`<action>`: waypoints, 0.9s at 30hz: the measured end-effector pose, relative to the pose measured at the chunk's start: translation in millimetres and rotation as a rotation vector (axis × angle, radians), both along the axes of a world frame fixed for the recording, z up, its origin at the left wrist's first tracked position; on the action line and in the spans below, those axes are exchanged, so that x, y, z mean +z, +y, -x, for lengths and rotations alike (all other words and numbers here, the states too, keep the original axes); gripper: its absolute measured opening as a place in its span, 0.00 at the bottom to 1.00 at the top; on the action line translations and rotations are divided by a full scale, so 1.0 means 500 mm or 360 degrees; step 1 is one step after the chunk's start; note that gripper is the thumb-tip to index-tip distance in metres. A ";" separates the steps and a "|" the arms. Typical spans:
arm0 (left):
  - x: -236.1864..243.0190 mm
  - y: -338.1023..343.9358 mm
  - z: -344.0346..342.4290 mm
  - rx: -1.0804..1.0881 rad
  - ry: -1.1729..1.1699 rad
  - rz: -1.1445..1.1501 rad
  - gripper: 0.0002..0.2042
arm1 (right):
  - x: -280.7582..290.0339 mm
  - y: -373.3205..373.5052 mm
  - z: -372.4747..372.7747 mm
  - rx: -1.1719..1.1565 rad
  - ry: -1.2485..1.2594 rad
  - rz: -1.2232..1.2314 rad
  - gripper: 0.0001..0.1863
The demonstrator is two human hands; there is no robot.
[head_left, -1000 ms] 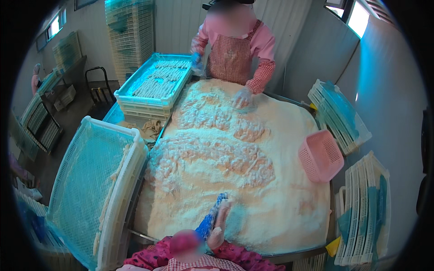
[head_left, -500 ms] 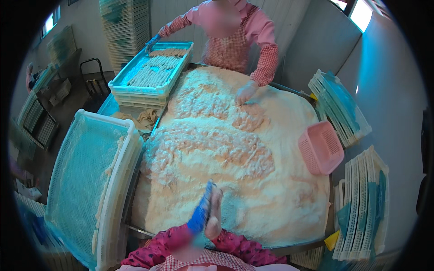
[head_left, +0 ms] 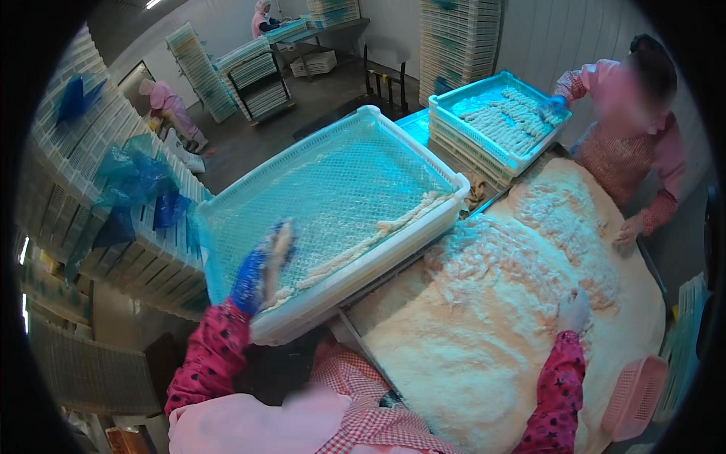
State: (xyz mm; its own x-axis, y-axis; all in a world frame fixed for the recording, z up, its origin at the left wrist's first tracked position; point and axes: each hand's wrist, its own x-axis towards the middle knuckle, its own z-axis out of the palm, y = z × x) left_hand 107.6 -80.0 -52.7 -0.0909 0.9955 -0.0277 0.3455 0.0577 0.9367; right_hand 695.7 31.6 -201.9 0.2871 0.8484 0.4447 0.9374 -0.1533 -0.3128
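My left hand [head_left: 261, 268], in a blue glove, is closed on a pale coated strip [head_left: 277, 261] over the mesh-lined white tray [head_left: 325, 189], where a row of similar strips [head_left: 355, 246] lies along the near side. My right hand [head_left: 572, 309], in a pale glove, is open just at the near edge of the mound of flour-coated pink pieces [head_left: 499, 265] on the powder-covered table [head_left: 423, 363]; its fingertips are small to make out.
A co-worker [head_left: 620, 136] stands across at the right beside a blue-lined tray of strips [head_left: 507, 121]. A pink basket [head_left: 634, 397] sits at lower right. Stacked trays [head_left: 98, 197] crowd the left. Two people [head_left: 170, 113] [head_left: 265, 23] work farther back near a trolley [head_left: 384, 79].
My view has swung left. My hands, formerly together above the powder, have parted: the left over the tray with a strip, the right out toward the mound.
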 end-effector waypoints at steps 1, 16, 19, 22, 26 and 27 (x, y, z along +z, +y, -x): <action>-0.015 -0.026 0.090 0.0077 -0.0091 -0.0001 0.20 | -0.002 0.009 0.021 0.0006 0.0122 0.0091 0.07; -0.033 -0.064 0.017 -0.0453 -0.0685 0.0022 0.27 | 0.013 -0.238 0.130 0.1122 0.0290 0.0448 0.10; -0.037 -0.018 -0.210 -0.0578 -0.0559 0.0389 0.31 | 0.036 -0.323 0.119 0.0823 0.0259 0.0946 0.22; -0.246 -0.006 -0.338 -0.1354 0.0299 -0.0179 0.39 | 0.014 -0.394 0.160 0.0725 0.0218 0.0574 0.30; -0.427 -0.021 -0.606 -0.1433 0.0541 -0.0575 0.30 | -0.018 -0.366 0.153 0.0515 0.0198 0.0351 0.27; -0.445 -0.030 -0.649 -0.1499 0.0506 -0.0653 0.26 | -0.013 -0.359 0.130 0.0387 0.0224 0.0261 0.25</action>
